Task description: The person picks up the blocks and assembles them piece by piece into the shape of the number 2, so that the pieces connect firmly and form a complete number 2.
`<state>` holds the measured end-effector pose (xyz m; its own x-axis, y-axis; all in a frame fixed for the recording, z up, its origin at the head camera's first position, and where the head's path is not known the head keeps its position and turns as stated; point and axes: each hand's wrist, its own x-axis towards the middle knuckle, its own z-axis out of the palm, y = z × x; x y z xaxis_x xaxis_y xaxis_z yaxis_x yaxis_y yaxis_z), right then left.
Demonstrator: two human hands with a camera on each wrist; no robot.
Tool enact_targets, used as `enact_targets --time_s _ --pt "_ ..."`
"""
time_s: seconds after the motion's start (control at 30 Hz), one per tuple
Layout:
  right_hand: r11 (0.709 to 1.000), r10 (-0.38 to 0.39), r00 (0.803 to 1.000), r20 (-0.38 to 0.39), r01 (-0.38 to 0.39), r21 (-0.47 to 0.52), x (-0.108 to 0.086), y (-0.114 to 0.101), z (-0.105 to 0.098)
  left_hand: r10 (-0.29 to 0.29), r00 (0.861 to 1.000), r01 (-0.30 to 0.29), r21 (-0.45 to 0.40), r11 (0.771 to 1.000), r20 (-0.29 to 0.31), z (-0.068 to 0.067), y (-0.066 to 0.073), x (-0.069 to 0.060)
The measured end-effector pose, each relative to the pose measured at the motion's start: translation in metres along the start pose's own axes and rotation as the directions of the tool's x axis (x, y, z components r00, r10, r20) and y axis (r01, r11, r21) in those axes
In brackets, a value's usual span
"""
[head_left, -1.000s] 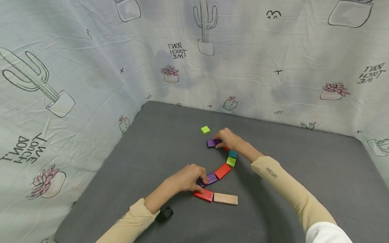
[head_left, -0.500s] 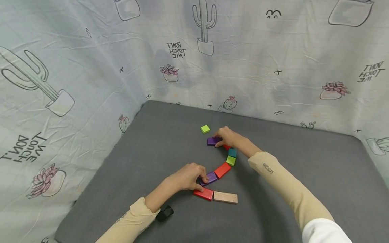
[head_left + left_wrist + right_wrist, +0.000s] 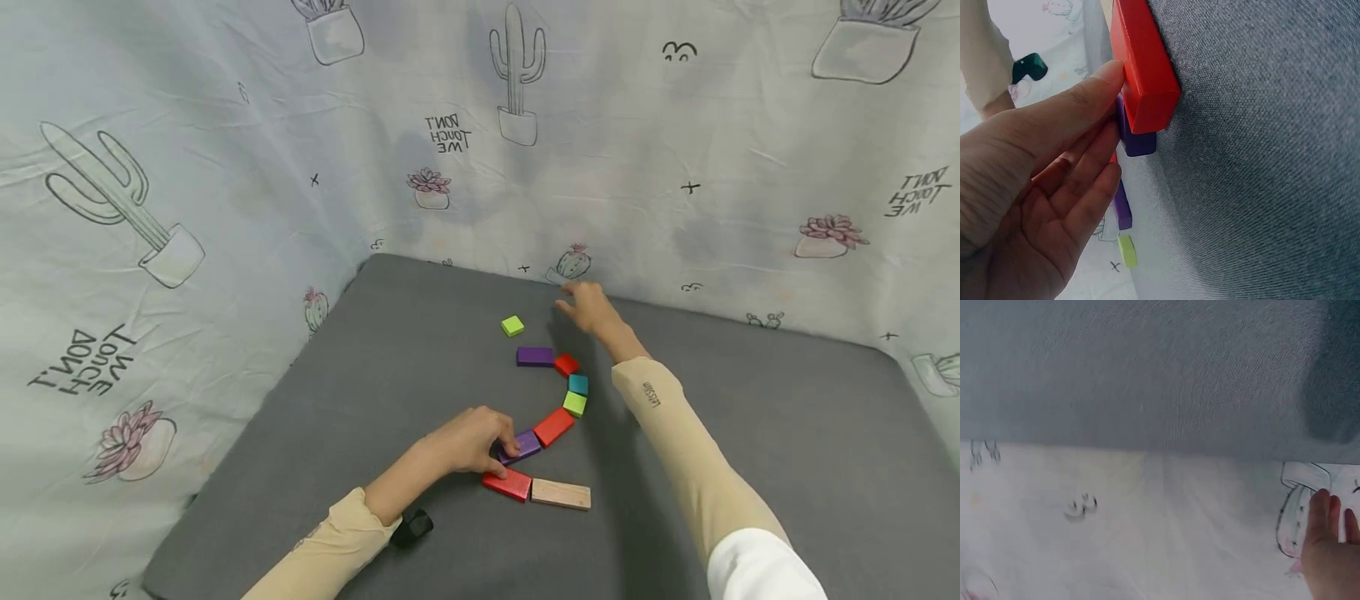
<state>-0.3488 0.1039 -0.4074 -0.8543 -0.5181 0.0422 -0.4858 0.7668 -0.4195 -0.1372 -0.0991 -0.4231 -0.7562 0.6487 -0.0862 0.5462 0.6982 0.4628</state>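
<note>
Several wooden blocks lie in a curved line on the grey table. My left hand [image 3: 472, 442] rests at the near end, its thumb touching the top of a red block [image 3: 507, 483]. Its fingers reach over the near purple block [image 3: 523, 447]; the left wrist view shows the thumb on the red block [image 3: 1150, 81], with the fingers stretched out beside it. Beyond the line, my right hand [image 3: 592, 308] hovers over the table's far part with nothing in it. The far purple block [image 3: 536, 357] lies nearest to it, beside a small red block [image 3: 567, 365].
A plain wood block [image 3: 561, 494] lies end to end with the near red one. Teal [image 3: 577, 384], green [image 3: 574, 404] and red [image 3: 554, 427] blocks form the bend. A loose lime block [image 3: 512, 326] lies farther back. Patterned cloth [image 3: 637, 167] hangs behind the table.
My right hand has let go of the far purple block and moved up and away toward the back. The purple block stays by the small red one. My left hand has hardly moved.
</note>
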Motion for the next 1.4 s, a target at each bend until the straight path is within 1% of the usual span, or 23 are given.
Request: enact_targets --time_s 0.03,0.1,0.17,0.27,0.37,0.47,0.53,0.6,0.7,0.87,0.93,1.0,1.07,1.13,1.17,1.2,1.27,1.33,1.4 --pt "1.0 0.01 1.0 0.01 -0.01 0.014 0.002 0.001 0.002 0.001 1.0 -0.001 0.004 1.0 -0.002 0.001 0.0 0.0" --pt "0.999 -0.004 1.0 0.03 0.003 0.046 0.004 0.002 0.006 0.006 1.0 -0.006 0.013 1.0 -0.005 0.002 0.0 0.001" --pt "0.994 -0.051 0.998 0.044 0.046 0.098 0.006 0.001 0.011 0.007 1.0 -0.007 0.027 1.0 -0.006 0.003 0.0 0.002" --pt "0.977 -0.118 0.991 0.069 0.104 0.188 0.008 -0.005 0.018 0.0 1.0 0.0 0.03 1.0 -0.003 0.004 0.0 0.002" --pt "0.958 -0.155 0.983 0.101 0.125 0.26 0.014 -0.014 0.026 -0.006 1.0 0.006 0.022 1.0 -0.003 0.002 0.0 0.001" --pt "0.958 -0.165 0.976 0.143 0.124 0.258 0.019 -0.021 0.034 0.003 1.0 -0.002 0.016 1.0 -0.012 0.002 0.0 0.002" --pt "0.968 -0.154 0.973 0.17 0.114 0.221 0.022 -0.024 0.039 0.015 1.0 -0.015 0.016 1.0 -0.018 0.003 0.001 0.003" --pt "0.977 -0.146 0.973 0.181 0.113 0.178 0.025 -0.026 0.043 0.022 1.0 -0.022 0.02 1.0 -0.019 0.003 0.001 0.004" --pt "0.982 -0.148 0.974 0.17 0.125 0.138 0.028 -0.029 0.048 0.015 1.0 -0.014 0.027 1.0 -0.013 0.003 0.001 0.004" --pt "0.976 -0.181 0.974 0.136 0.161 0.146 0.032 -0.034 0.055 -0.003 1.0 0.003 0.031 1.0 -0.01 0.003 -0.001 0.003" --pt "0.977 -0.178 0.978 0.113 0.162 0.14 0.032 -0.033 0.058 0.003 1.0 -0.003 0.033 0.999 -0.012 0.004 -0.001 0.002" --pt "0.981 -0.159 0.984 0.085 0.148 0.128 0.031 -0.03 0.058 0.009 1.0 -0.009 0.032 0.999 -0.011 0.004 0.0 0.003" --pt "0.987 -0.115 0.992 0.042 0.109 0.121 0.028 -0.026 0.058 0.013 1.0 -0.013 0.029 1.0 -0.008 0.005 0.001 0.003" --pt "0.99 -0.059 0.998 -0.026 0.062 0.124 0.025 -0.02 0.055 0.016 1.0 -0.016 0.021 1.0 -0.007 0.006 0.002 0.004" --pt "0.991 -0.019 0.998 -0.068 0.028 0.134 0.023 -0.017 0.053 0.016 1.0 -0.016 0.017 1.0 -0.006 0.006 0.001 0.004" --pt "0.988 0.024 0.993 -0.115 -0.006 0.152 0.022 -0.014 0.049 0.019 1.0 -0.018 0.016 1.0 -0.01 0.006 0.001 0.004" --pt "0.98 0.092 0.973 -0.213 -0.051 0.191 0.02 -0.01 0.04 0.018 1.0 -0.018 0.014 1.0 -0.014 0.006 0.0 0.003" --pt "0.968 0.134 0.947 -0.293 -0.062 0.243 0.02 -0.01 0.028 0.011 1.0 -0.01 0.014 1.0 -0.019 0.005 -0.001 0.002" --pt "0.964 0.13 0.93 -0.343 -0.039 0.262 0.021 -0.012 0.017 -0.003 1.0 0.003 0.011 1.0 -0.018 0.005 -0.002 0.0"
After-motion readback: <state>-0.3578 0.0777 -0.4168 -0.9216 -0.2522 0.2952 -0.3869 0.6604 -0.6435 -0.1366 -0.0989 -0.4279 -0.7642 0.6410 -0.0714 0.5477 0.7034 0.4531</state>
